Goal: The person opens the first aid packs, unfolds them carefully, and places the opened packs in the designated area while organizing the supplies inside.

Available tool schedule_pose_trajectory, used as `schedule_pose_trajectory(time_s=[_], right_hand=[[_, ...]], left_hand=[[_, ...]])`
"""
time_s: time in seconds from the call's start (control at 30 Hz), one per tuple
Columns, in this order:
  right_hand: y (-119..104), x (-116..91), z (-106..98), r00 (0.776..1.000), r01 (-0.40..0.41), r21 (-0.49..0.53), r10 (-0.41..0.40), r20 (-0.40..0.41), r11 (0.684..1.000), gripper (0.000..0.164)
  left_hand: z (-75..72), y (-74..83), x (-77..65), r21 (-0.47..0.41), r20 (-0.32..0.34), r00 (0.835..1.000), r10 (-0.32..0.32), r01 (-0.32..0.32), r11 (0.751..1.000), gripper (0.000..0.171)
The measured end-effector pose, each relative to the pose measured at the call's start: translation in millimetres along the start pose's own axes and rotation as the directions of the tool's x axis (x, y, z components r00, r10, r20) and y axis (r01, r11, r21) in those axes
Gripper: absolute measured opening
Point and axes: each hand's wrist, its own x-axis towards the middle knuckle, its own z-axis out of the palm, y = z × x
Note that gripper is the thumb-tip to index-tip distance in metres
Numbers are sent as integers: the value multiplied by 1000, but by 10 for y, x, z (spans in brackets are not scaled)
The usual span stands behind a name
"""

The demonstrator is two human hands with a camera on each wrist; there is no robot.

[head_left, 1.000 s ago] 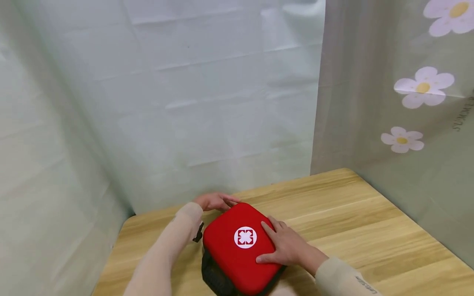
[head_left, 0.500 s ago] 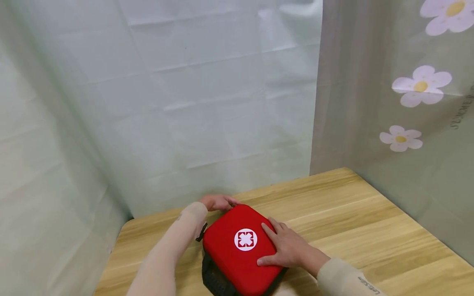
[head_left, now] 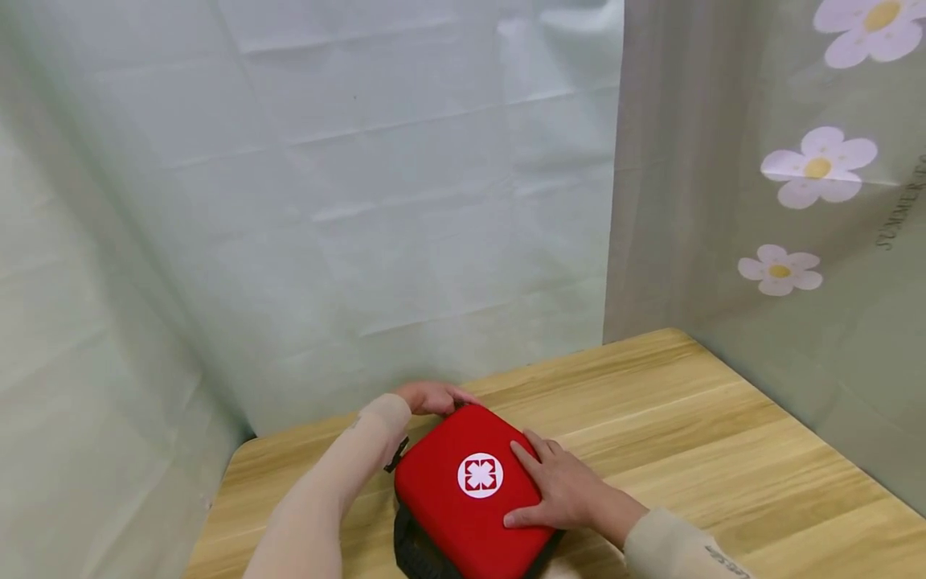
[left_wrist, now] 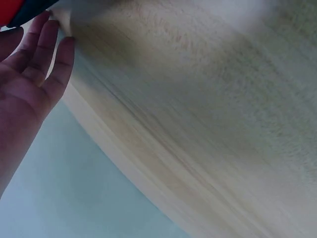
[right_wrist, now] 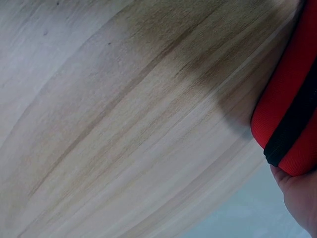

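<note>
A red first-aid case (head_left: 434,474) with a white round emblem lies on the wooden table, its lid down. Along its side, in the right wrist view, runs a black zipper band (right_wrist: 292,121). My left hand (head_left: 434,398) reaches round to the far corner, fingertips right at the case's edge; I cannot tell whether they pinch a zipper pull. In the left wrist view several fingers of that hand (left_wrist: 37,74) are loosely bent beside the case. My right hand (head_left: 564,486) rests on the lid's right side, its fingers spread.
A black carry handle (head_left: 412,551) sticks out on the case's near left side. The wooden table (head_left: 694,426) extends to the right, bounded by a pale cloth wall (head_left: 434,241) and a flower-printed curtain (head_left: 680,201). A small black device (head_left: 396,456) sits at my left wrist.
My left hand has shifted slightly right along the far edge of the case, its fingers drawn closer to it. The right hand keeps its place on the lid. The view has drifted a little.
</note>
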Motion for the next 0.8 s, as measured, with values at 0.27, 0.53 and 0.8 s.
schedule_pose_trajectory(time_s=[0.27,0.53,0.8], right_hand=[[-1,-6,4,1000,-4,3,4,3,1000,110],[12,-7,11,1000,-2,0,2,-3,1000,110],[22,-11,16,1000,1,6,-1,5,1000,110]], left_hand=[[12,-42,31,66,31,999,31,-33,997,57],[46,-10,11,7,1,1000,15,-15,1000,65],[63,-1,47,66,-8,1000,-11,12,998,59]])
